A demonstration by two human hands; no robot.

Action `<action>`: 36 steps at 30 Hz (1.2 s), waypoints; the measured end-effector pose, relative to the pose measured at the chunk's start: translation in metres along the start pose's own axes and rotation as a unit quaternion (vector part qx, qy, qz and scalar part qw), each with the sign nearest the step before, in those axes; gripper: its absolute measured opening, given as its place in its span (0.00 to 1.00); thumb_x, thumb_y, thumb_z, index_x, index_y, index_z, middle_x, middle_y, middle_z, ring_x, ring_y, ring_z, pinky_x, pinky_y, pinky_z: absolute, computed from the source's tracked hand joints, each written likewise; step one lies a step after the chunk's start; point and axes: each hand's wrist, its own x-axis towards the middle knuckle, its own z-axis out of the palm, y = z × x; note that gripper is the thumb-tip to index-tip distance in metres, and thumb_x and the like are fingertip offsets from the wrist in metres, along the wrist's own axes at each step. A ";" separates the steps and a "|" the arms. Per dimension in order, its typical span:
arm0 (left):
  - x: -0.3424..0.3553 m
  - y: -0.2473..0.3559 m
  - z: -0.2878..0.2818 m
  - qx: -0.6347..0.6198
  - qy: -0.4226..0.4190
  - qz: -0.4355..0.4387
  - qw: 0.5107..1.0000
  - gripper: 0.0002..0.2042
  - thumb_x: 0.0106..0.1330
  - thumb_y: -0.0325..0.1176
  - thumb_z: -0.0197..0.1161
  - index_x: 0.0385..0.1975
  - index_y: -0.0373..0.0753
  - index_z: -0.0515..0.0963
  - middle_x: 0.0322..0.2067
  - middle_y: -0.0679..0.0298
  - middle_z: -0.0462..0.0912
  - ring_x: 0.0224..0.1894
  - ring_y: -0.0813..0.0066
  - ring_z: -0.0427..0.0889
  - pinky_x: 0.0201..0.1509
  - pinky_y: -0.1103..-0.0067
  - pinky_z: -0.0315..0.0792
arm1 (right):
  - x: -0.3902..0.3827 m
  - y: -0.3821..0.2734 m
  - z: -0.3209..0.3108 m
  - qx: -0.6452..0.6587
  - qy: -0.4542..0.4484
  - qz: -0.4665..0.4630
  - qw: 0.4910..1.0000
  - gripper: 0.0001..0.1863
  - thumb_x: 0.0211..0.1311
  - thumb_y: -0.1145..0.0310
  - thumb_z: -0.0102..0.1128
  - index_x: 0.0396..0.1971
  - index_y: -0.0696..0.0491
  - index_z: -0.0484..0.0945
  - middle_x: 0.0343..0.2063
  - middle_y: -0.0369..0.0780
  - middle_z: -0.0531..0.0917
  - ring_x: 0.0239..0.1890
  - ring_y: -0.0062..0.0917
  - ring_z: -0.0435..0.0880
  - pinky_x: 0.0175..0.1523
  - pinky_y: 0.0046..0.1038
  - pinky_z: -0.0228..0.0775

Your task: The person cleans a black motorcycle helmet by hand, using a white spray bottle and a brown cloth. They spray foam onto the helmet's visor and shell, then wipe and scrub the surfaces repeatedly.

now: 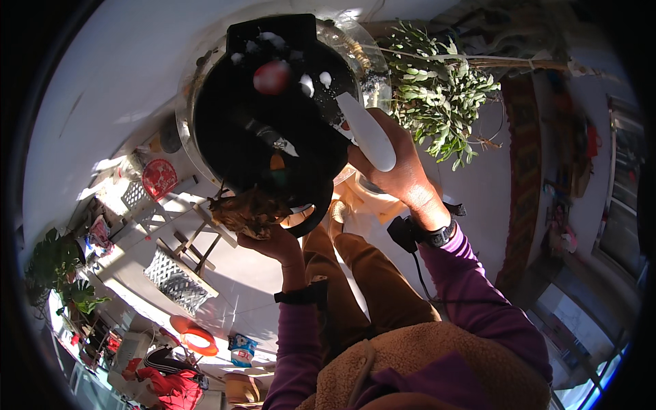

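A large round black vessel [219,130] with a squared lip at its far edge lies below my hands. White patches, a blurred red spot and a small orange spot show on its dark surface. My right hand [403,167] is closed round a smooth white handle [369,137] at the vessel's right side; what the handle belongs to is unclear. At the near left edge my left hand [273,249] grips a brown, crumpled, leafy-looking bundle [249,210]. Just right of that bundle curves a black loop handle [318,222]; whether my fingers touch it is hidden.
Beneath the vessel a round transparent rim [379,61] shows. A leafy green plant [437,96] stands to the right. On the left are a low woven-seat stool [179,280], a red round fan-like thing [159,179], an orange ring-shaped basin [198,339] and a blue-and-white packet [242,350].
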 end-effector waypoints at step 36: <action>0.002 0.001 0.001 0.010 0.018 0.026 0.999 0.26 0.66 0.27 0.68 0.56 0.29 0.58 0.51 0.51 0.67 0.54 0.62 0.73 0.59 0.72 0.69 | -0.048 0.011 -0.010 -0.043 -0.119 0.014 0.992 0.21 0.52 0.72 0.68 0.47 0.57 0.75 0.42 0.49 0.81 0.46 0.48 0.83 0.49 0.40 0.76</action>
